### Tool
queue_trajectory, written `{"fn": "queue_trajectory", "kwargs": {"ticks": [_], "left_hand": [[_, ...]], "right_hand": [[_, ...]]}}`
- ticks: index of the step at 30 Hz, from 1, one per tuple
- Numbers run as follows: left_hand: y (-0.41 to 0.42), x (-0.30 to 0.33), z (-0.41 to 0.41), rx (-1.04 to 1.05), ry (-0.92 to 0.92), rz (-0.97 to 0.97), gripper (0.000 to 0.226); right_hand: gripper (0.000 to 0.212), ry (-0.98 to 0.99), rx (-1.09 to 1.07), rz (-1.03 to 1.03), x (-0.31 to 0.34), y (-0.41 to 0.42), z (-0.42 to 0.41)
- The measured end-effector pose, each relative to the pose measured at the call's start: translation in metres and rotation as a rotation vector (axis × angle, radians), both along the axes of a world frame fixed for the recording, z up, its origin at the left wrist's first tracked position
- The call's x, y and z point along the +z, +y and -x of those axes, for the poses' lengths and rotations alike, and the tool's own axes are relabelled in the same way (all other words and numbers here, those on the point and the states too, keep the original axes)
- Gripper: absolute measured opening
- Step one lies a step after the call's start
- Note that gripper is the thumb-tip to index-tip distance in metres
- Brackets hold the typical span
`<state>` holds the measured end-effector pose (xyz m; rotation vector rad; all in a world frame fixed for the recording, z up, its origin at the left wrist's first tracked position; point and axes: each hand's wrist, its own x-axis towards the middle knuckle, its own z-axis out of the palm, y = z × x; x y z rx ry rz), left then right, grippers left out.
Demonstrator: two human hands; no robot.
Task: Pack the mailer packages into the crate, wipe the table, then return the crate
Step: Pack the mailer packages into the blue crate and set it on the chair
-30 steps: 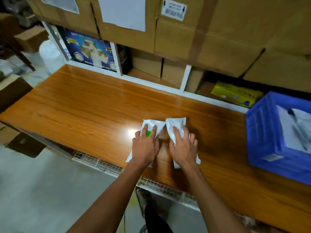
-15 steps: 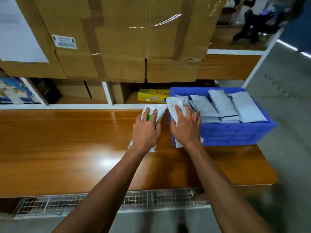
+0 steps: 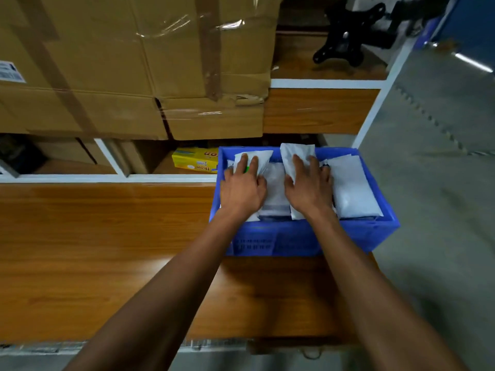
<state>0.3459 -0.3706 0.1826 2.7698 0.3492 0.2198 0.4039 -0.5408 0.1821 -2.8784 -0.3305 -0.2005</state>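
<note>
A blue plastic crate stands at the right end of the wooden table, with several white mailer packages lying in it. My left hand holds a white mailer with a green mark over the crate's left part. My right hand holds a second white mailer over the middle. Fingers lie spread on top of each mailer; the thumbs are hidden underneath. Both mailers sit low, on or just above the packed ones.
Large taped cardboard boxes fill the shelf behind the table. A yellow box lies on the lower shelf left of the crate. A black metal part sits on the upper right shelf. Grey floor lies right of the table end.
Both hands have carried the two mailers to the right, from the table's middle to over the crate, and lowered them into it. The view has turned right with them.
</note>
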Motion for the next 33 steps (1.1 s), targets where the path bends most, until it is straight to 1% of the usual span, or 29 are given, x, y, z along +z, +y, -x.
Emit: {"fn": "queue_trajectory", "kwargs": {"ticks": [4,9,13,18,22,26,31,33], "left_hand": [[-0.031,-0.01,-0.047,0.019,0.053,0.036,0.062],[-0.056,-0.032,-0.09,0.037,0.143,0.019,0.064],[-0.067,-0.058,-0.101,0.045,0.254,0.025,0.067],[-0.075,-0.081,-0.101,0.065,0.243,0.012,0.068],[-0.076,-0.087,-0.104,0.078,0.258,0.011,0.068],[-0.078,-0.092,-0.106,0.055,0.276,-0.02,0.068],[-0.073,-0.084,-0.105,0.016,0.322,0.042,0.068],[-0.07,-0.077,-0.104,-0.002,0.324,0.053,0.069]], "right_hand": [[0.068,0.071,0.009,0.007,-0.016,-0.011,-0.045],[0.069,0.093,0.032,0.066,-0.045,-0.022,-0.08],[0.067,0.103,0.044,0.04,-0.072,-0.021,-0.088],[0.064,0.08,0.061,0.027,-0.094,-0.026,-0.086],[0.063,0.155,0.052,0.034,-0.099,-0.023,-0.094],[0.063,0.15,0.047,0.05,-0.1,-0.027,-0.095],[0.063,0.175,0.064,0.03,-0.087,-0.028,-0.088],[0.063,0.152,0.062,0.008,-0.078,-0.032,-0.084]]}}
